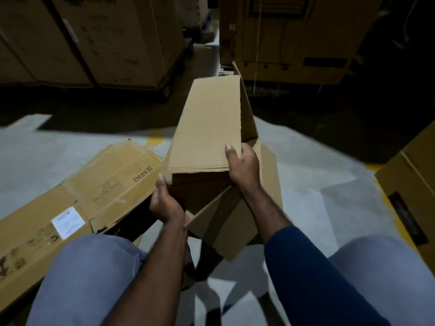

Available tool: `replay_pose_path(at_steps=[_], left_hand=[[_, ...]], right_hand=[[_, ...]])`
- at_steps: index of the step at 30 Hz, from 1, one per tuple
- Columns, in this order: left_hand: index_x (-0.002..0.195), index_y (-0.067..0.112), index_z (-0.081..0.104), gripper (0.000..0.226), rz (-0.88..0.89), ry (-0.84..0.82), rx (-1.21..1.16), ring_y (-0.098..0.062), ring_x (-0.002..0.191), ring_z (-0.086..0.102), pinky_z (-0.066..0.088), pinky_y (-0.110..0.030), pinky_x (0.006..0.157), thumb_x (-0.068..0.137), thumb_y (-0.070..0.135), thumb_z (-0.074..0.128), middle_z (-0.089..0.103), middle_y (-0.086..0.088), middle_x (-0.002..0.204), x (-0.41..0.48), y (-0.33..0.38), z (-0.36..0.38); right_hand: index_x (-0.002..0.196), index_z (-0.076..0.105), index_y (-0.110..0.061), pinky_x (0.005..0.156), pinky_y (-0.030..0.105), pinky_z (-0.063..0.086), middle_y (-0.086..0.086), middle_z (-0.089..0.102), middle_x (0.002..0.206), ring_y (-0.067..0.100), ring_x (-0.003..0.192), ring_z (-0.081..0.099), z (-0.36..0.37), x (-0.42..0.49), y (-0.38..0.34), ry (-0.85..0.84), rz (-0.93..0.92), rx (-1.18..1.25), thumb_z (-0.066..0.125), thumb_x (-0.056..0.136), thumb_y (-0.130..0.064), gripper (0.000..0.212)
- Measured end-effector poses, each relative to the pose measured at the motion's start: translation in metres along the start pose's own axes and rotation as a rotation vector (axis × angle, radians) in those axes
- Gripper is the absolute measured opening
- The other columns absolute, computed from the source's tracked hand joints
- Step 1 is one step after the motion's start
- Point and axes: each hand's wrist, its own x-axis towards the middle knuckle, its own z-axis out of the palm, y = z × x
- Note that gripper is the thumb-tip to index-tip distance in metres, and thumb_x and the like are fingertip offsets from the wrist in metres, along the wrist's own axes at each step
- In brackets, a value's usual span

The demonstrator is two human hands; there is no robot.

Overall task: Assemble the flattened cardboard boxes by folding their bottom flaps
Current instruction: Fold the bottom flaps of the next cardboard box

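A plain brown cardboard box is held up in front of me, partly opened, with its open end towards me and a loose flap hanging below. My right hand grips the near right edge of its top panel, thumb on top. At the box's near left corner, my left hand holds the edge with its thumb up against the cardboard. The inside of the box is dark.
A pile of flattened printed cartons with a white label lies on the grey floor at left. Large stacked cartons stand at the back left and back right. Another carton sits at right. My knees are at the bottom.
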Motion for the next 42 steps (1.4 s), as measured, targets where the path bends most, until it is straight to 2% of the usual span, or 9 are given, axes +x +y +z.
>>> replay_pose_path(at_steps=[2,6,13,17,23,26,31,36,42], left_hand=[[0.108,0.011,0.076,0.049,0.191,0.003,-0.061,-0.024,0.098,0.073,0.059,-0.05,0.091,0.085,0.053,0.074,0.077,-0.009,0.102,-0.003,0.028,0.015],[0.136,0.01,0.055,0.061,0.549,-0.073,-0.058,-0.017,0.116,0.06,0.049,-0.019,0.093,0.088,0.045,0.069,0.06,-0.008,0.129,-0.035,0.07,0.046],[0.137,0.009,0.054,0.067,1.047,-0.282,0.428,-0.031,0.133,0.044,0.026,-0.022,0.113,0.087,0.051,0.065,0.051,-0.013,0.14,-0.081,0.057,0.07],[0.143,0.027,0.052,0.065,0.931,-0.602,0.785,-0.027,0.141,0.033,0.02,-0.031,0.111,0.087,0.056,0.065,0.045,-0.004,0.149,-0.094,0.003,0.071],[0.159,0.026,0.03,0.091,0.321,-1.283,1.469,-0.024,0.155,0.015,0.019,-0.039,0.122,0.085,0.064,0.066,0.027,-0.001,0.165,-0.068,-0.113,0.034],[0.162,0.027,0.021,0.096,0.048,-1.587,1.742,-0.03,0.154,0.015,0.012,-0.042,0.124,0.084,0.055,0.07,0.026,-0.005,0.166,-0.065,-0.159,-0.007],[0.139,0.015,0.057,0.057,0.006,-1.067,1.53,-0.027,0.127,0.057,0.047,-0.03,0.103,0.086,0.028,0.073,0.062,-0.008,0.135,-0.03,-0.173,-0.028],[0.15,0.015,0.044,0.064,0.086,-0.713,1.3,-0.033,0.128,0.052,0.047,-0.038,0.105,0.094,0.028,0.071,0.051,-0.016,0.145,0.009,-0.139,0.012],[0.149,0.022,0.046,0.066,-0.042,-0.526,1.061,-0.026,0.12,0.056,0.045,-0.027,0.086,0.09,0.021,0.076,0.036,-0.011,0.151,0.038,-0.132,0.035]], right_hand=[[0.115,0.066,-0.013,0.07,0.011,0.048,-0.008,0.067,0.098,-0.001,0.089,0.061,0.005,0.008,-0.014,0.022,-0.038,0.112,0.059,0.103,-0.031,0.022],[0.112,0.07,-0.013,0.082,0.037,0.06,0.008,0.075,0.106,0.025,0.1,0.071,0.002,0.024,-0.045,-0.028,-0.026,0.378,0.062,0.097,-0.041,0.033],[0.131,0.065,-0.002,0.101,0.053,0.054,0.022,0.071,0.122,0.04,0.115,0.067,-0.047,0.026,0.009,0.132,0.242,0.861,0.061,0.101,-0.035,0.044],[0.139,0.062,-0.014,0.104,0.062,0.049,0.021,0.065,0.135,0.04,0.121,0.064,-0.073,0.01,0.107,0.174,0.564,0.899,0.067,0.089,-0.055,0.064],[0.115,0.068,-0.009,0.077,0.04,0.057,0.013,0.073,0.106,0.034,0.097,0.068,-0.105,-0.028,0.186,0.259,0.922,0.515,0.046,0.108,-0.043,0.041],[0.14,0.058,-0.008,0.105,0.039,0.046,0.01,0.062,0.134,0.033,0.123,0.058,-0.112,-0.02,0.2,0.308,0.911,0.405,0.049,0.106,-0.047,0.052],[0.157,0.038,-0.014,0.111,0.031,0.034,0.011,0.04,0.159,0.032,0.142,0.043,-0.109,-0.01,0.216,0.142,0.733,-0.096,0.068,0.095,-0.049,0.078],[0.159,0.018,-0.038,0.121,0.06,0.014,0.015,-0.001,0.169,0.041,0.154,0.006,-0.086,-0.027,0.226,-0.097,0.664,-0.694,0.078,0.074,-0.069,0.108],[0.161,0.008,-0.038,0.122,0.062,0.004,0.016,-0.015,0.169,0.04,0.154,-0.014,-0.062,-0.032,0.229,-0.235,0.402,-0.977,0.08,0.074,-0.064,0.116]])
